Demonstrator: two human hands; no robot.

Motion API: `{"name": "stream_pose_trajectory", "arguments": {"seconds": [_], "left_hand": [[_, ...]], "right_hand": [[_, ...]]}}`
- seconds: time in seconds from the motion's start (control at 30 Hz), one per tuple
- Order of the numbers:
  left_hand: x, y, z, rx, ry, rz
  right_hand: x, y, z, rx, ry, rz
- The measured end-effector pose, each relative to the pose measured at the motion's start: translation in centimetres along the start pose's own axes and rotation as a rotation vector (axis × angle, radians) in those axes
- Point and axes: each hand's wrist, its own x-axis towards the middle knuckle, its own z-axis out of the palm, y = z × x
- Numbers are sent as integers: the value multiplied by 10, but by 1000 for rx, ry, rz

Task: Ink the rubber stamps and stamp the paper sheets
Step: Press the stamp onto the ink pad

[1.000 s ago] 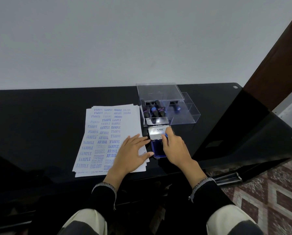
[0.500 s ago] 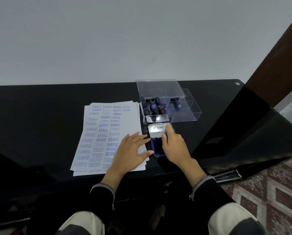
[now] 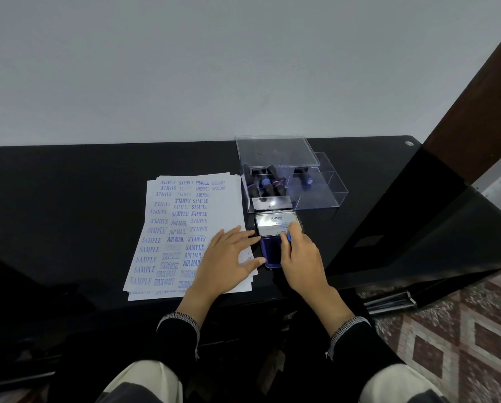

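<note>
Right hand point(image 3: 301, 257) hides most of, seemingly, a stamp point(image 3: 287, 237).

Paper sheets point(image 3: 214, 210) lie left of the ink pad point(image 3: 271, 251), stamp box point(image 3: 290, 181) behind it.

We see a glossy black table point(image 3: 69, 199) running along a plain grey-white wall point(image 3: 185, 68). At the table's right end, a dark brown wooden post point(image 3: 481, 91) rises at a slant. On the right, below the table's front edge, the floor point(image 3: 461, 338) has red and cream diamond tiles. Black sleeves point(image 3: 176, 338) with pale trim show at the front edge.
</note>
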Motion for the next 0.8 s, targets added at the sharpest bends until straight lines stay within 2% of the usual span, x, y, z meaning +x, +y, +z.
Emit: {"name": "stream_pose_trajectory", "arguments": {"seconds": [0.1,0.37,0.67,0.8], "left_hand": [[0,0,0,1,5,3],[0,0,0,-5,10,8],[0,-1,1,-4,5,8],[0,-1,1,-5,2,1]], "right_hand": [[4,0,-2,14,-27,0],[34,-6,-16,-60,-231,78],[7,0,-5,25,-67,6],[5,0,-4,39,-59,16]]}}
